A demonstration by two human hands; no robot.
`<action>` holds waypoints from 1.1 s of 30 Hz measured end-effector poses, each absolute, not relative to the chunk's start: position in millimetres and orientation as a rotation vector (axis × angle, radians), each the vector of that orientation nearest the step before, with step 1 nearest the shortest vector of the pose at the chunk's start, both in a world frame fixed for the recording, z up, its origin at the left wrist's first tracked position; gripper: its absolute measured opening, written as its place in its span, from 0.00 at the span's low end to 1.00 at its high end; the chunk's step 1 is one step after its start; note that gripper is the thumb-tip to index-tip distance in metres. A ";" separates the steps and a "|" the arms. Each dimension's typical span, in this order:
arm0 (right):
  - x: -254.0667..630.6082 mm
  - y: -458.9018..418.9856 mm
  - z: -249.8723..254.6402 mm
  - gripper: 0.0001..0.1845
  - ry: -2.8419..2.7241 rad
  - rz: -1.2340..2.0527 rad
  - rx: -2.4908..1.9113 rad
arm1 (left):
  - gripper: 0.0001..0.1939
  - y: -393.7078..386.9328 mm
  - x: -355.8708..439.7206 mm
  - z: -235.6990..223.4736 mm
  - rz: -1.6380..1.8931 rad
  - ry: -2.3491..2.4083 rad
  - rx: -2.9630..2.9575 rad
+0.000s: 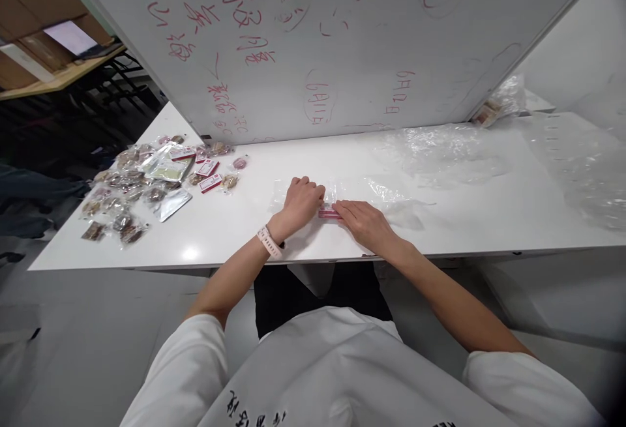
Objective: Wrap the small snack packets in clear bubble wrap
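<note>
- Centre stage, the small red box lies on the white table, close to its near edge, between two bare hands!
- Left hand at the box's left end, fingers curled tight into the palm; whether they pinch the box or some film, I can't tell.
- Right hand on the box's right end, fingers stretched out together over it; fingertips touch, but how firmly they grip, I can't tell.
- Clear plastic film spreads just behind the box and off to its right.
- Farther right and beyond the box, a crumpled heap of clear plastic.
- Well left of the box, what a crowd: wrapped packets, a silver pouch, and red-and-white boxes at the side nearest it.
- Behind the box and film, the whiteboard stands with red handwriting.
</note>
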State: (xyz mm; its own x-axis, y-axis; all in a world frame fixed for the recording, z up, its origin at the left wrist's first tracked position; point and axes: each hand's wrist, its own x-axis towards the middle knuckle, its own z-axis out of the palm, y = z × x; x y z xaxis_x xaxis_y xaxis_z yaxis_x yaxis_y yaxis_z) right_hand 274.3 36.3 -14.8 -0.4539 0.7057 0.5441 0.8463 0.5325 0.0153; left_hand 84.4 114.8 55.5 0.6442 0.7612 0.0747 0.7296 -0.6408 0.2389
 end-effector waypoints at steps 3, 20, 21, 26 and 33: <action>274.0 41.3 -12.0 0.16 -2.305 -0.322 -1.326 | 0.07 100.7 80.4 41.4 0.406 1.114 2.782; 373.3 51.1 -1.2 0.36 -2.068 -0.181 -1.700 | 0.14 153.1 77.7 44.7 -0.013 0.994 2.556; 376.9 51.0 1.6 0.37 -2.025 -0.065 -1.749 | 0.15 159.1 79.0 47.0 -0.077 0.978 2.524; 387.1 51.2 19.1 0.28 -1.694 0.701 -1.920 | 0.18 178.3 81.8 53.8 -0.213 0.924 2.396; 413.7 63.4 9.7 0.24 -1.278 0.668 -1.869 | 0.23 186.8 79.8 49.9 -0.205 1.088 2.336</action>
State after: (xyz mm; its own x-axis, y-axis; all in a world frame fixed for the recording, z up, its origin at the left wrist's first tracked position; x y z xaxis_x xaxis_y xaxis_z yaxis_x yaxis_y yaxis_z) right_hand 413.7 63.4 9.7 0.3617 0.9323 -0.0025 0.5338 -0.2093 -0.8193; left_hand 79.8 186.8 49.9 0.6611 0.6613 -0.3545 0.7449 -0.5218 0.4158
